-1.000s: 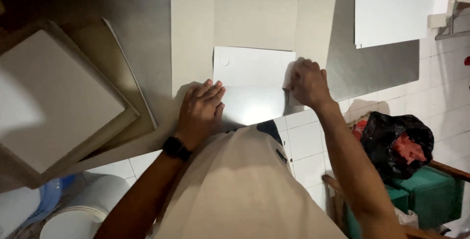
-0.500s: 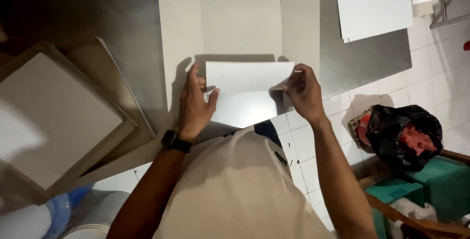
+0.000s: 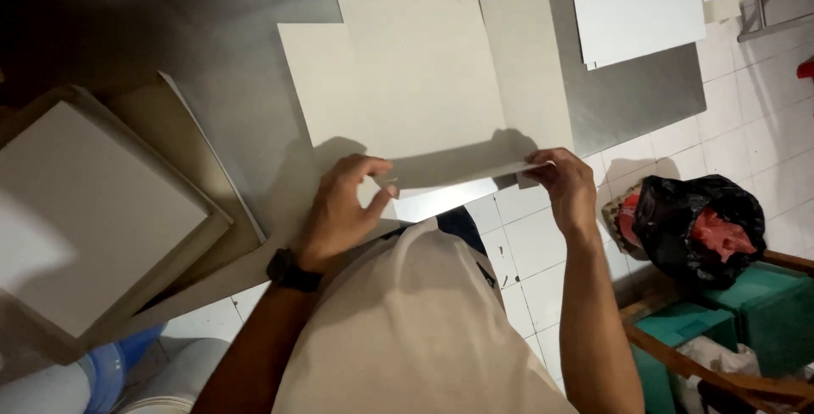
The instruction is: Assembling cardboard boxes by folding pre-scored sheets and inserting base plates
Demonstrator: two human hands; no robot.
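Since the earlier frames, both hands had lifted the near flap of the pale cardboard blank (image 3: 424, 83) off the desk (image 3: 220, 66), folding it up and away until it showed almost edge-on; a second before, that flap had lain pressed flat under the palms. The left hand (image 3: 339, 210) pinched the folded flap (image 3: 458, 175) at its left end between thumb and fingers, its grip clenched on the card. The right hand (image 3: 564, 185) held the flap's right end the same way, fingers curled over the edge. A black wristwatch (image 3: 288, 270) sat on the left wrist.

The blank itself lay flat on the grey metal desk, spread out beyond the hands, with side panels to left and right of the taller middle panel. Its near edge overhung the desk's front, above the white tiled floor (image 3: 763, 134).

On the left of the desk rested a stack of pale boards (image 3: 85, 210). A white sheet (image 3: 636, 2) lay at the far right corner. On the floor to the right sat a black plastic bag (image 3: 695, 219) beside green crates (image 3: 763, 312).
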